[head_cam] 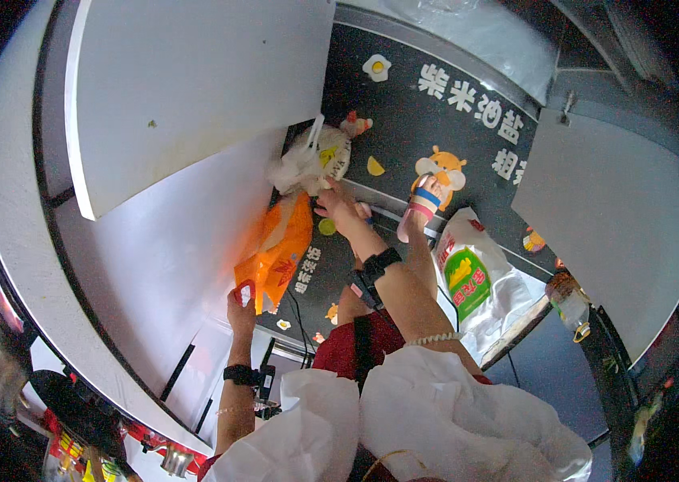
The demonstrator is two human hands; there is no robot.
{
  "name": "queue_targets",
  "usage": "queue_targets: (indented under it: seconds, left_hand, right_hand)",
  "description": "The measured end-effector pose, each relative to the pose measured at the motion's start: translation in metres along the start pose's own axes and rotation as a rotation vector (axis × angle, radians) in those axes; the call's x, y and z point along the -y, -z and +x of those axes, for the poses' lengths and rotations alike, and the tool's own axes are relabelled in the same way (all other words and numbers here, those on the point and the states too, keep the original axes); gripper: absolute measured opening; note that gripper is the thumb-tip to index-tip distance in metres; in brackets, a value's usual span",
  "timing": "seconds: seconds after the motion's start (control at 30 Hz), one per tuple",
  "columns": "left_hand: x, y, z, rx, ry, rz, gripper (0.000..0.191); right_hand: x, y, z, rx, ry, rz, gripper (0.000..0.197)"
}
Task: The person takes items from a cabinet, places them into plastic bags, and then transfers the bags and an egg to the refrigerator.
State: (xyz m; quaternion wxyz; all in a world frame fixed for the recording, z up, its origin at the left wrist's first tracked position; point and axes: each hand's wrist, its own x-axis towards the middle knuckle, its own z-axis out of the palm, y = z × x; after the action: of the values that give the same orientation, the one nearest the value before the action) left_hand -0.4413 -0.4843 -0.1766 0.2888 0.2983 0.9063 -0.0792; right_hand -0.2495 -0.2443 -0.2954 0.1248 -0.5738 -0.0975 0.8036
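My left hand holds a small red and white object against the lower left edge of an orange plastic bag. My right hand reaches to the top of the orange bag, its fingers at a bunched translucent plastic bag; whether they grip it I cannot tell. Behind it sits a rounded white bag with green and yellow print. Black straps with small devices circle both wrists.
A white sack with a green oval print stands right of my sandalled foot. A grey-white panel rises at the upper left. A printed dark mat covers the floor. An oil bottle lies at the right.
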Motion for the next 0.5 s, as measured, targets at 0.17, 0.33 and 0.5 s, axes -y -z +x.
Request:
queue_targets:
  seconds: [0.17, 0.33, 0.5]
  left_hand:
    - [-0.003, 0.01, -0.004, -0.122, 0.009, 0.088, 0.054]
    - [-0.087, 0.028, -0.02, -0.084, -0.131, 0.084, 0.048]
    - [-0.152, 0.008, -0.025, -0.074, -0.387, 0.001, 0.036]
  right_hand:
    - [-0.004, 0.033, -0.024, -0.051, -0.014, 0.231, 0.048]
    - [-0.008, 0.092, -0.024, -0.051, 0.05, 0.429, 0.035]
    - [0.014, 0.146, -0.035, -0.188, 0.056, 0.306, 0.027]
